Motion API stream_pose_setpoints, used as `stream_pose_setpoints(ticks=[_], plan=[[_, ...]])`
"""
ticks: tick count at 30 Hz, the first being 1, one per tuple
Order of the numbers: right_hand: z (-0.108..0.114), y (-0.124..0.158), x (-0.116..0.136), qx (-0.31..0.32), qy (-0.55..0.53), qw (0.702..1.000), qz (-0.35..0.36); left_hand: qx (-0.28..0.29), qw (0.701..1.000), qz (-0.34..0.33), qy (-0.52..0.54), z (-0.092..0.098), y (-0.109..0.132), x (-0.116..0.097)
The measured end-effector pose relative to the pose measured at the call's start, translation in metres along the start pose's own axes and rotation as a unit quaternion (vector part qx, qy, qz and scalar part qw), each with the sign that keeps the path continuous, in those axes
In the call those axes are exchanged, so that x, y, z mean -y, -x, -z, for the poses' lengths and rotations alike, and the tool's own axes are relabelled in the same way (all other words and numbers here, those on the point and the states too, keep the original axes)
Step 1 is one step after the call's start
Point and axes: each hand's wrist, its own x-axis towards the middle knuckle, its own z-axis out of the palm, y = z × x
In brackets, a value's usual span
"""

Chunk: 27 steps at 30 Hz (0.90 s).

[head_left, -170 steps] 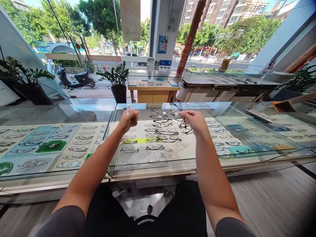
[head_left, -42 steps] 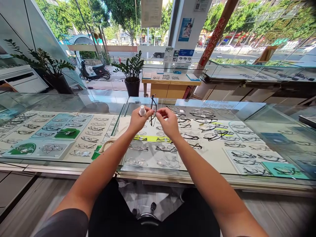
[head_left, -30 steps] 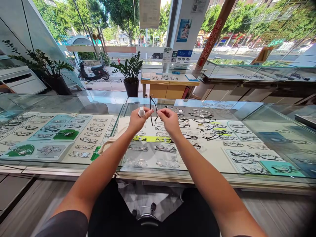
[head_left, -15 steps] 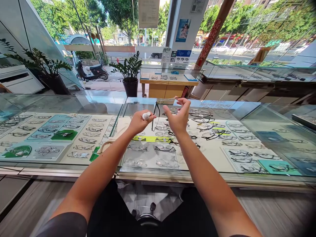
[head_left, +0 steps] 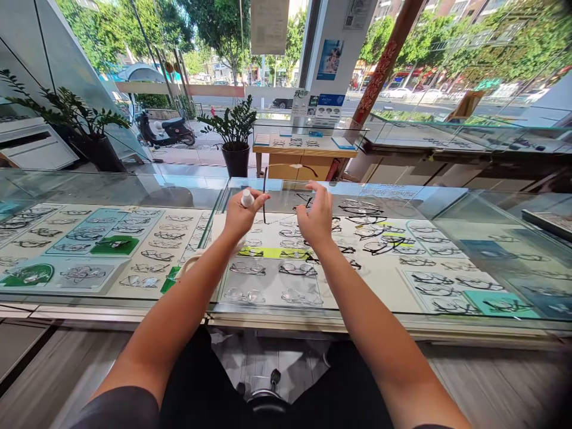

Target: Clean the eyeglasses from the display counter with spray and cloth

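Observation:
Held in my left hand (head_left: 240, 214) are a pair of thin dark eyeglasses (head_left: 265, 199) and a small bottle with a white cap (head_left: 246, 198). The glasses are raised above the glass counter, one dark part upright beside my fingertips. A thin temple arm stretches right from their top, ending in a dark curved tip. My right hand (head_left: 316, 214) hovers to the right of the glasses, thumb and fingers apart, with nothing seen in it. Its fingertips lie just below the temple tip and look apart from it. My left fingers hide part of the bottle.
Under my hands is a glass display counter (head_left: 379, 313) with rows of eyeglasses inside. A pale strap or pouch (head_left: 190, 262) lies by my left forearm. Beyond stand a potted plant (head_left: 235, 158) and a wooden table (head_left: 286, 161). A stool base (head_left: 268, 399) is between my legs.
My left hand has moved left and slightly up with the eyeglasses and bottle, turning the frame. My right hand has shifted a little left and down, and the temple tip now shows apart from its fingers.

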Motion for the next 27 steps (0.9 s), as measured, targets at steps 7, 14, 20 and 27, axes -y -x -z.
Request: stream_pose_setpoints(ticks=[7, 14, 20, 27], plan=[[-0.01, 0.006, -0.003, 0.05, 0.046, 0.998, 0.006, -0.035, 0.999, -0.012, 0.013, 0.003, -0.004, -0.005], [-0.006, 0.011, 0.028, 0.116, -0.053, 0.987, 0.094, 0.031, 0.999, -0.024, 0.031, -0.01, 0.01, -0.003], [-0.009, 0.012, 0.028, 0.134, -0.133, 0.981, 0.036, 0.075, 0.996, -0.048, 0.013, -0.007, 0.007, -0.001], [-0.015, 0.014, 0.025, 0.178, -0.248, 0.951, -0.044, 0.113, 0.992, -0.013, 0.057, -0.003, 0.005, -0.002]])
